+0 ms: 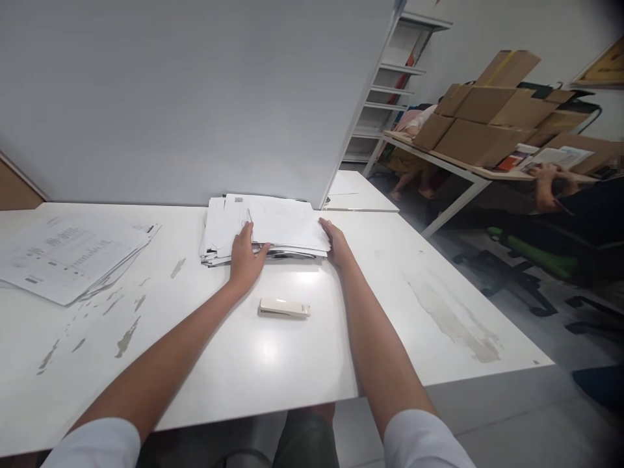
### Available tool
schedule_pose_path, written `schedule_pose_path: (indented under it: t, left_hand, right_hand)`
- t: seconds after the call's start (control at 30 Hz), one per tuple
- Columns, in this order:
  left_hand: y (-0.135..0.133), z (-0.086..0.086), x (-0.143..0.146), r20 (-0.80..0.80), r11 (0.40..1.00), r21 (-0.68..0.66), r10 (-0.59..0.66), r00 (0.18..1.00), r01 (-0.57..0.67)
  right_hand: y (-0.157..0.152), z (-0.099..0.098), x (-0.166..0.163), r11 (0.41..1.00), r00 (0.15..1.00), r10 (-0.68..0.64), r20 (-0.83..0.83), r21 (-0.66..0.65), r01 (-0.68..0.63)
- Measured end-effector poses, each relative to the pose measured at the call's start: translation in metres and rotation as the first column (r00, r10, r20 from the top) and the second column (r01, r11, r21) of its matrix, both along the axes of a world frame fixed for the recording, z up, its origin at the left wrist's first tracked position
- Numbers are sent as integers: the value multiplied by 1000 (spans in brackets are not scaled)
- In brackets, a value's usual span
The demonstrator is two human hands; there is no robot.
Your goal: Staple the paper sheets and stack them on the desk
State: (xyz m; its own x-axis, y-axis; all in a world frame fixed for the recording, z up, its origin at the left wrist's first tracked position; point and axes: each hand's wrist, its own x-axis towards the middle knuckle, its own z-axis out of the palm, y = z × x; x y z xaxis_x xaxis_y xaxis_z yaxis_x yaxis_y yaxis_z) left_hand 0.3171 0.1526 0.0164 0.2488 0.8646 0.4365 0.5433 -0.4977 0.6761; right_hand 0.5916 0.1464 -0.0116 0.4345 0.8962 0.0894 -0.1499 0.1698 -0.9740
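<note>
"What do you have at the fingers?"

"On my feed, my left hand (246,260) is loosely spread, thumb apart from the fingers, laid on the front of the paper stack (290,221). My right hand (337,244) has its fingers nearly straight along the right edge; I can't tell whether it pinches any sheets."

"And the stack itself?"

"Flat on the white table (380,312), close to the grey panel (195,97), its sheets uneven at the left. I see a small dark printed block near the back edge, too small for me to read."

"Anything between your arms?"

"A cream stapler (284,308), lying just in front of the stack, touched by neither hand. There's a tiny mark at its right end, but I can't make out a brand."

"Any writing farther out?"

"The printed sheets (73,253) on my left carry rows of text and dark blocks, none legible from here. Off to the right, I see brown cardboard boxes (482,140) piled on another table, with a co-worker's hands (548,179) near some papers."
</note>
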Motion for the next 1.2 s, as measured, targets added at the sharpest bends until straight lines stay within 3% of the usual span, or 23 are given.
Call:
schedule_pose_path:
  t: [0.13,0.23,0.37,0.53,0.77,0.9,1.2]
  left_hand:
    - [3,-1,-2,87,996,-92,28,996,-20]
    - [3,-1,0,63,993,-109,48,997,-41]
    - [3,-2,4,-35,999,-46,23,999,-24]
    - [3,-1,1,10,995,-98,23,1000,-22]
    - [4,-1,-2,126,996,-70,70,990,-61]
    - [9,-4,-1,107,988,-58,146,984,-140]
    - [24,-15,-3,77,988,-26,157,985,-155]
  right_hand:
    - [1,-2,0,997,999,-25,30,75,23]
    - [1,-4,1,995,994,-41,97,90,33]
    - [3,-6,1,999,973,-31,228,27,25]
    - [3,-4,-1,997,935,55,351,-63,-35]
    - [-1,1,-3,997,954,66,293,-67,-49]
    - [0,1,-5,999,957,18,288,-52,-3]
    - [2,7,-9,996,944,65,324,-77,-42]
